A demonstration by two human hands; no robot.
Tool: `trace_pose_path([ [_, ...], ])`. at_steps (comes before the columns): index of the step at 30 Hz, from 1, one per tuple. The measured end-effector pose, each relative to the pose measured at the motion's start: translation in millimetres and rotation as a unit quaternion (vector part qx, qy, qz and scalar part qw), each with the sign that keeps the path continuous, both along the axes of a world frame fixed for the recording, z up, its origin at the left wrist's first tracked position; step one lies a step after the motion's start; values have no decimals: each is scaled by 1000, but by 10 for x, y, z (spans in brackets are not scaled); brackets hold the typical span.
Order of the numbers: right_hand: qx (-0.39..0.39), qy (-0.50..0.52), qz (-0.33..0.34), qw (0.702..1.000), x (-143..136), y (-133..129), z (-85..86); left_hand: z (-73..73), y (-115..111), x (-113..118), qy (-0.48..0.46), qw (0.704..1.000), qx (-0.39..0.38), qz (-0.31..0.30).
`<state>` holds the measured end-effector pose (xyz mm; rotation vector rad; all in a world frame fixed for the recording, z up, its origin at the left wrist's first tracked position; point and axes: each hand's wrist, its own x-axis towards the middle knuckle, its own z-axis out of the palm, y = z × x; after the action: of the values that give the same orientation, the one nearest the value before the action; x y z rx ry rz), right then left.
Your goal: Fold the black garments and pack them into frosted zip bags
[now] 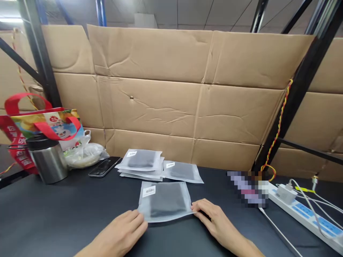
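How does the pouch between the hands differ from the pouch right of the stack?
The front pouch has the left hand and the right hand at its near corners; the rear pouch has none. The front pouch lies nearer the camera and looks larger than the rear pouch. Both are translucent with barcode labels.

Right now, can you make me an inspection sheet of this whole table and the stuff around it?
Surface: matte black tabletop.
Job's things: flat rectangular frosted plastic bag, barcode-labelled, dark content; stack of similar bags behind it, another bag right of the stack.
Clutter: silver metal bottle with black lid, colourful red-handled tote, clear plastic bag, black rectangular phone; one pixelated thing, unreadable.
Hands: left hand at the frosted bag's near left corner; right hand holding its near right corner.
Cables: white cables by a long white power strip; twisted red-and-yellow cord.
Surroundings: brown cardboard sheets, black metal posts.
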<state>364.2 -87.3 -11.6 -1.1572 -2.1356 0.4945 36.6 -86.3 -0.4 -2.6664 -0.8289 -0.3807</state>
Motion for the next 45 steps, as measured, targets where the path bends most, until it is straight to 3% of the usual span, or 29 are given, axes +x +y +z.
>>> trace_pose_path([
  [2,-4,0,2,1000,-10,-8,4,7,-35,-181,5,1000,-11,8],
  [5,-3,-2,7,1000,-30,-19,6,53,-63,-210,7,999,-22,31],
  [10,-7,-1,9,1000,-40,-15,-24,105,36,201,11,999,-2,36],
  [14,1,-4,-2,1000,-34,2,-76,3,228,586,60,991,-41,116],
  [16,5,-7,-18,1000,-34,7,-98,-52,295,682,96,982,-58,152],
  [19,0,-18,-61,998,-35,10,-115,-49,311,651,95,982,-78,147],
  [22,-25,-43,-101,994,-33,13,-119,123,263,504,-12,988,-102,115],
  [25,-31,-69,-93,993,-27,26,-130,416,297,462,-139,980,-116,78],
  [28,-16,-78,-85,993,-21,45,-147,646,538,654,-161,984,-53,54],
  [30,-4,-87,-81,993,-20,55,-153,684,794,865,-119,992,-14,43],
  [34,6,-118,-80,990,-31,77,-138,496,1242,1228,-75,997,-11,30],
  [37,12,-134,-74,988,-39,110,-120,297,1349,1310,-56,998,-13,32],
  [41,15,-145,-75,987,-39,141,-125,170,1191,1151,-62,997,5,38],
  [45,3,-163,-131,978,-12,139,-150,87,872,712,-66,998,4,22],
])
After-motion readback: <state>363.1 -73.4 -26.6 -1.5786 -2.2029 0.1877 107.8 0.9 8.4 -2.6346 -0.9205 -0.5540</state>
